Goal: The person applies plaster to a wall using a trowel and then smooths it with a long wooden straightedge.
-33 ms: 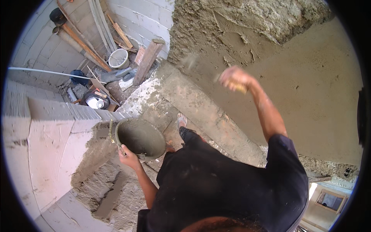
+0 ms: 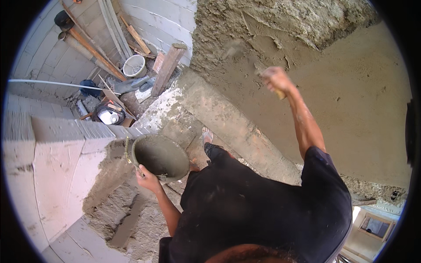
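Note:
My left hand (image 2: pixel 148 179) grips the rim of a round, mortar-coated bucket (image 2: pixel 176 154). The bucket is tilted, its mouth showing a grey smeared inside. Out over the wall, my right hand (image 2: pixel 277 79) is closed round the yellowish handle of a trowel (image 2: pixel 280 93). The trowel's blade is smeared by motion and points at the rough mortar. Wet grey mortar (image 2: pixel 272 52) covers the wall, lumpy toward the top and smoother to the right (image 2: pixel 351 101).
A mortar-spattered ledge (image 2: pixel 237 125) runs between me and the plastered wall. At the left stand a pale block wall (image 2: pixel 57 171), a white bucket (image 2: pixel 134 66), an upright wooden post (image 2: pixel 169 70) and leaning planks (image 2: pixel 115 28). My bare foot (image 2: pixel 207 135) is on the boards below.
My right hand with the trowel has shifted right and slightly up, and the handle has turned in the picture. My left hand and the bucket have barely moved.

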`<state>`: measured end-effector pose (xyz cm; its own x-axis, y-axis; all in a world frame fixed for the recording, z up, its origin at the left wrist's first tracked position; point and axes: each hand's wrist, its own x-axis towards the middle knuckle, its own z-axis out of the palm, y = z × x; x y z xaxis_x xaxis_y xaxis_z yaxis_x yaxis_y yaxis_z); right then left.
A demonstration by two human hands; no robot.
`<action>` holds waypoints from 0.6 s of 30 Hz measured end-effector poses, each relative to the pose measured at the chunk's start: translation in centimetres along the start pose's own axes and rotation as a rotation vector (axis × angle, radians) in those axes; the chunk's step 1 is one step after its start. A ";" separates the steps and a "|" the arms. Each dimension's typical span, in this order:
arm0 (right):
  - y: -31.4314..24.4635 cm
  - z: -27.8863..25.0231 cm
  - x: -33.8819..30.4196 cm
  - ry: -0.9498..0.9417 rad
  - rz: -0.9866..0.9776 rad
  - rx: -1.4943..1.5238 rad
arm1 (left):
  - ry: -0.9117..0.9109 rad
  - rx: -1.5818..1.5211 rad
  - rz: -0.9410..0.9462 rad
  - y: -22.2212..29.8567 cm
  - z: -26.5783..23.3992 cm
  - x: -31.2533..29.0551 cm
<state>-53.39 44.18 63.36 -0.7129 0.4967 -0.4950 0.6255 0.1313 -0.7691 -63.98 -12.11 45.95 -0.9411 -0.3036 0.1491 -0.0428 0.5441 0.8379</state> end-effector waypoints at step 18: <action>7.3 6.1 15.8 0.394 -0.032 -0.559 | -0.114 -0.124 -0.201 7.8 11.9 -1.1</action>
<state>-62.03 47.78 47.44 -0.6315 0.7464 -0.2098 0.7510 0.5217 -0.4046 -67.30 1.81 46.11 -0.9498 -0.3022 -0.0814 -0.1983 0.3799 0.9035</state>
